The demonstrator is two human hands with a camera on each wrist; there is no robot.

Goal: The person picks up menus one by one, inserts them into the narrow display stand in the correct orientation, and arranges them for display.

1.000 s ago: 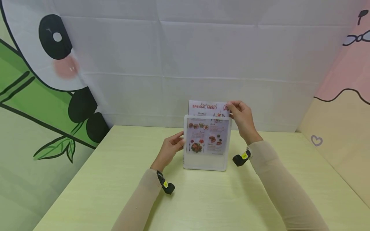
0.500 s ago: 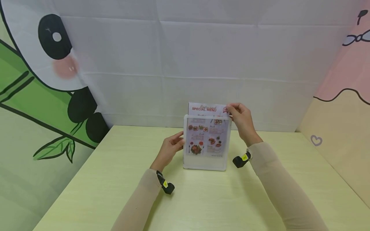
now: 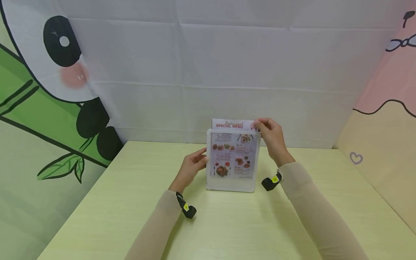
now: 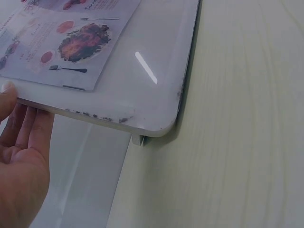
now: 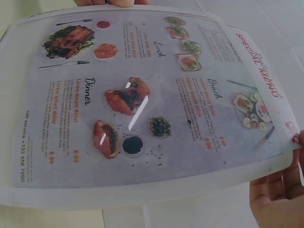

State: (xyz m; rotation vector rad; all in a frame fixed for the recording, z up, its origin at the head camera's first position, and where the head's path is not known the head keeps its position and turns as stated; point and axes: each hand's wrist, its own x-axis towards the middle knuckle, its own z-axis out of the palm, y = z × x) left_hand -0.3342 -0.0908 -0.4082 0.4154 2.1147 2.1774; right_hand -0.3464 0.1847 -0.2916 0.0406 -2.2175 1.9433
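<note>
A clear acrylic menu holder (image 3: 232,182) stands upright on the pale green counter (image 3: 227,224), toward its far middle, with a printed "Special Menu" sheet (image 3: 231,154) slotted into it from the top.

Most of the sheet sits between the clear panels; only the red-lettered heading strip shows above the holder's top edge. Its lower edge hangs short of the holder's base, with a blank band of clear plastic below the print, plain in the left wrist view (image 4: 142,66). Judging by that, the insertion is well advanced but not finished: the sheet looks to have a last stretch to slide before it seats at the bottom.

The right hand (image 3: 272,139) pinches the sheet's top right corner, its grip closed on the paper between thumb and fingers. The left hand (image 3: 192,167) steadies the holder's left edge. Its fingers (image 4: 21,128) lie fairly straight behind the panel with the thumb tip at the front edge, a light brace more than a clasp.

What seems left is settling the sheet fully down, squaring it inside the panels, and letting go with both hands.
</note>
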